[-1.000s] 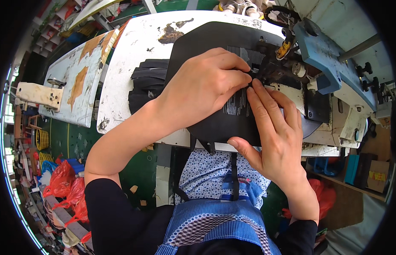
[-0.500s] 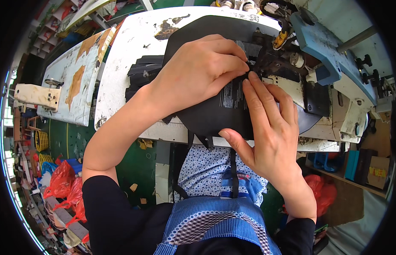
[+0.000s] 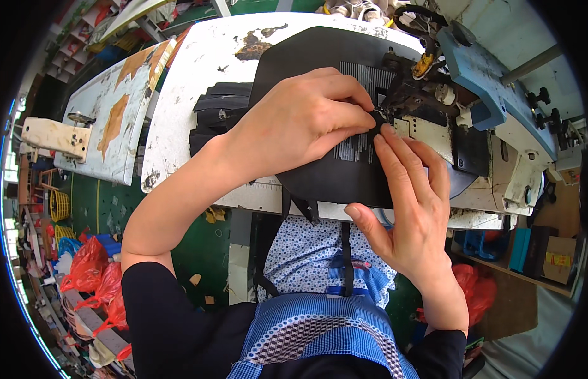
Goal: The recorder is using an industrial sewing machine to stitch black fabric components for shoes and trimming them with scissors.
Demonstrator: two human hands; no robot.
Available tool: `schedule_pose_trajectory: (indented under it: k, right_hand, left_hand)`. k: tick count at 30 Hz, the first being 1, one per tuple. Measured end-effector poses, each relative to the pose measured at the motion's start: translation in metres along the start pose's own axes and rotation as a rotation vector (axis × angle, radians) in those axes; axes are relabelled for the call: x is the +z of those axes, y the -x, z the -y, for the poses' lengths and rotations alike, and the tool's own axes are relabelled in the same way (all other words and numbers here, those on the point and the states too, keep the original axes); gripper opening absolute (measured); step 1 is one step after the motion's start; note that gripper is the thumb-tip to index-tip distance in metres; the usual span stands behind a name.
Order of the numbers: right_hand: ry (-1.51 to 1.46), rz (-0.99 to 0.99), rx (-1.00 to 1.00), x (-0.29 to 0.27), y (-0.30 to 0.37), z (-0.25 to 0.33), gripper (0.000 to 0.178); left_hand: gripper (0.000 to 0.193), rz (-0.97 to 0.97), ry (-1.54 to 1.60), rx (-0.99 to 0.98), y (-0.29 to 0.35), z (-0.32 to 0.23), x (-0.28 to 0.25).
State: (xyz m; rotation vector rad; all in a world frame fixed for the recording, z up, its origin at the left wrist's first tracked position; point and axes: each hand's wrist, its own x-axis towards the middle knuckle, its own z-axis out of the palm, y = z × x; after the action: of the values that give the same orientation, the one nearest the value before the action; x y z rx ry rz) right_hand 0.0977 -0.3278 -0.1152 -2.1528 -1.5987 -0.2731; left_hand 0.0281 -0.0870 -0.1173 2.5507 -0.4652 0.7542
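Black panel (image 3: pixel 341 186): one, lying on the tabletop (image 3: pixel 209 57), reaching over its front edge; striped patch (image 3: pixel 354 151) mid-panel, set beside the sewing head (image 3: pixel 423 91).

Left hand (image 3: pixel 310 120): one, over the panel, fingertips drawn close near the sewing head; whether they clamp anything cannot be told.

Right hand (image 3: pixel 408 202): one, fingers extended, tips against the panel just beside the left fingertips, thumb spread apart; nothing clamped.

Strips (image 3: pixel 221 104): black, a pile, between the tabletop's left edge and the panel, in neither hand.

Progress, as judged: under way, panel positioned, pile unused. Stitching done or outstanding: hidden by fingers, not countable.
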Motion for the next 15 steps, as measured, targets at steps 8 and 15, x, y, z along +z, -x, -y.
schedule_pose_trajectory:
  k: [8, 15]
  right_hand:
    - [-0.060, -0.091, -0.099, -0.004, 0.007, -0.005, 0.066]
    - [-0.208, 0.114, -0.157, -0.019, 0.019, -0.002, 0.068]
  left_hand:
    - [0.021, 0.138, 0.108, -0.220, 0.006, -0.022, -0.017]
    - [0.023, 0.061, 0.084, -0.166, 0.015, -0.026, -0.015]
